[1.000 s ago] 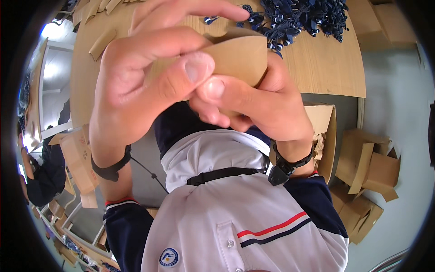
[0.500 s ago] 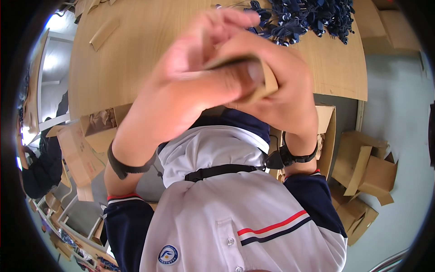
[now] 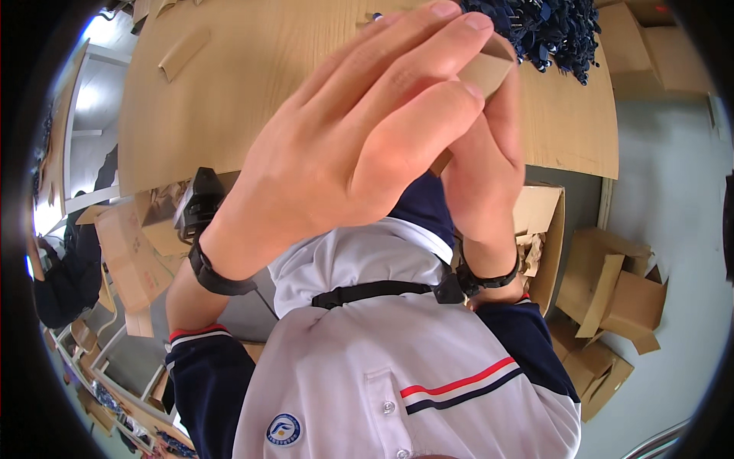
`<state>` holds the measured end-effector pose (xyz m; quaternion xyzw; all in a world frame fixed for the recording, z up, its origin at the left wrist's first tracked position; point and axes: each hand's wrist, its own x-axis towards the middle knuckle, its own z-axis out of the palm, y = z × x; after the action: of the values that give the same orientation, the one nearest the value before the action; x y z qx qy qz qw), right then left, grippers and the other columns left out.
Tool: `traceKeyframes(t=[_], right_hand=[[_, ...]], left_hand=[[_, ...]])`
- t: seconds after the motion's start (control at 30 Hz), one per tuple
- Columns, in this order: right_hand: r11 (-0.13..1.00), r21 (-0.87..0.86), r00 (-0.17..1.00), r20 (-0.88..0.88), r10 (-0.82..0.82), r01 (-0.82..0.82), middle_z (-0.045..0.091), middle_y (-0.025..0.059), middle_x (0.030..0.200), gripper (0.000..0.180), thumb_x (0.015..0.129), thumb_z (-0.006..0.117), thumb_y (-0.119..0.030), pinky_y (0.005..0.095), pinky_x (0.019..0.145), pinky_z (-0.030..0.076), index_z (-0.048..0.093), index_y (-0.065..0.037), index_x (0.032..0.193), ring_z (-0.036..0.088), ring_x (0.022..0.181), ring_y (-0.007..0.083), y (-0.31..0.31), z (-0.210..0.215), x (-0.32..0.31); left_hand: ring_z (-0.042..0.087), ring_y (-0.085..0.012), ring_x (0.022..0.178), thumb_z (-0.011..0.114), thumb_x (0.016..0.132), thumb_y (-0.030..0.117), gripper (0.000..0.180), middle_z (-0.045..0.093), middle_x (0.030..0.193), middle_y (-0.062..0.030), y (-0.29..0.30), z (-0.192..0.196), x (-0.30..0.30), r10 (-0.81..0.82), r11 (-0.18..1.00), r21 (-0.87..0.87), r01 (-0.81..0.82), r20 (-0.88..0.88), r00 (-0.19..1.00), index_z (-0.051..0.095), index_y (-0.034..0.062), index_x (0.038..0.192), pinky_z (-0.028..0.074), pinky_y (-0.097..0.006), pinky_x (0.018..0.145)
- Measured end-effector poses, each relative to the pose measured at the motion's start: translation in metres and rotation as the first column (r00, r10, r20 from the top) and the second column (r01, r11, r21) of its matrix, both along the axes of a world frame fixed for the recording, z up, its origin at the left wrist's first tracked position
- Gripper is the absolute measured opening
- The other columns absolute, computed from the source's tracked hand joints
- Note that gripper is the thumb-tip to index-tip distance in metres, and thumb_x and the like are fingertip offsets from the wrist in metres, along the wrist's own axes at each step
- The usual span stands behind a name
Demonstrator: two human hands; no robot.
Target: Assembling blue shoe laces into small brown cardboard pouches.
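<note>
A small brown cardboard box [image 3: 488, 75] is held between my two hands above the table, one end showing past the fingertips. My left hand [image 3: 352, 126] lies over it with the back of the hand up and long fingers pressed along the cardboard, hiding most of it. Behind and below, my right hand [image 3: 485, 172] grips the box from the right side; its fingers are partly hidden. Just beyond the hands a heap of dark blue bundled cables [image 3: 554, 34] rests on the table.
The wooden table [image 3: 214, 115] carries a flat folded cardboard piece [image 3: 183, 55] at its far left. Open cartons stand below its front edge, one left [image 3: 134, 252] and one right with crumpled brown paper [image 3: 543, 222]. More cartons [image 3: 619, 283] lie on the floor at right.
The left hand has turned from palm-side to back-up and now covers the cardboard box. Both hands and the box have shifted rightward and slightly farther away.
</note>
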<state>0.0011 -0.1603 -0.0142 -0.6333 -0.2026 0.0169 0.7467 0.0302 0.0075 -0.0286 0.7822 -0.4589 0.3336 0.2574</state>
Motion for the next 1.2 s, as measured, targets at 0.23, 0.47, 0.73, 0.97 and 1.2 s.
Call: traceKeyframes(t=[0.23, 0.47, 0.73, 0.97, 1.2], right_hand=[[0.97, -0.243, 0.999, -0.027, 0.022, -0.028, 0.053, -0.0023, 0.067, 0.025, 0.093, 0.06, -0.006, 0.0183, 0.043, 0.029, 0.057, 0.001, 0.117, 0.042, 0.05, 0.0014, -0.026, 0.02, 0.006], [0.796, -0.393, 0.696, 0.717, -0.049, 0.46, 0.066, 0.0109, 0.075, 0.013, 0.075, 0.069, 0.007, 0.0281, 0.054, 0.051, 0.066, -0.002, 0.083, 0.062, 0.06, 0.0229, -0.024, 0.012, 0.017], [0.789, -0.402, 0.642, 0.766, 0.012, 0.465, 0.071, 0.0113, 0.085, 0.015, 0.079, 0.074, 0.001, 0.0217, 0.056, 0.049, 0.073, -0.001, 0.094, 0.063, 0.066, 0.0101, -0.022, 0.022, 0.033], [0.932, 0.118, 0.793, 0.496, -0.353, 0.341, 0.067, 0.0087, 0.079, 0.031, 0.071, 0.077, 0.001, 0.0282, 0.055, 0.048, 0.07, -0.005, 0.101, 0.062, 0.063, 0.021, 0.016, -0.01, 0.027], [0.934, 0.097, 0.798, 0.494, -0.345, 0.343, 0.067, 0.009, 0.078, 0.033, 0.068, 0.076, 0.0, 0.0305, 0.058, 0.049, 0.069, -0.006, 0.1, 0.063, 0.065, 0.0243, 0.021, -0.008, 0.017]], left_hand=[[0.041, -0.0383, 0.136, 0.065, 0.068, -0.014, 0.084, 0.042, 0.146, -0.0253, 0.003, 0.013, -0.031, -0.181, 0.978, -0.191, 0.083, -0.58, 0.795, 0.036, 0.0049, 0.144, 0.036, -0.043, 0.11], [0.064, -0.0121, 0.086, 0.063, 0.092, 0.013, 0.026, 0.066, 0.101, -0.0089, -0.002, 0.038, -0.025, 0.069, 0.913, -0.223, -0.342, -0.741, 0.668, 0.065, -0.0004, 0.114, 0.05, -0.024, 0.071], [0.066, -0.0139, 0.071, 0.053, 0.099, 0.01, 0.022, 0.068, 0.088, -0.0076, -0.017, 0.03, -0.021, -0.449, 0.634, -0.65, -0.419, -0.751, 0.485, 0.065, -0.0051, 0.11, 0.058, -0.026, 0.067], [0.064, -0.0219, 0.09, 0.057, 0.096, 0.016, 0.027, 0.064, 0.098, -0.0217, -0.052, 0.006, -0.018, 0.366, 0.53, -0.704, -0.472, -0.312, 0.876, 0.066, -0.0081, 0.103, 0.047, -0.032, 0.078], [0.063, -0.0123, 0.078, 0.053, 0.098, 0.006, 0.022, 0.071, 0.099, -0.0156, -0.025, 0.007, -0.021, 0.351, 0.679, -0.636, -0.366, -0.157, 0.923, 0.066, -0.0111, 0.103, 0.05, -0.023, 0.071]])
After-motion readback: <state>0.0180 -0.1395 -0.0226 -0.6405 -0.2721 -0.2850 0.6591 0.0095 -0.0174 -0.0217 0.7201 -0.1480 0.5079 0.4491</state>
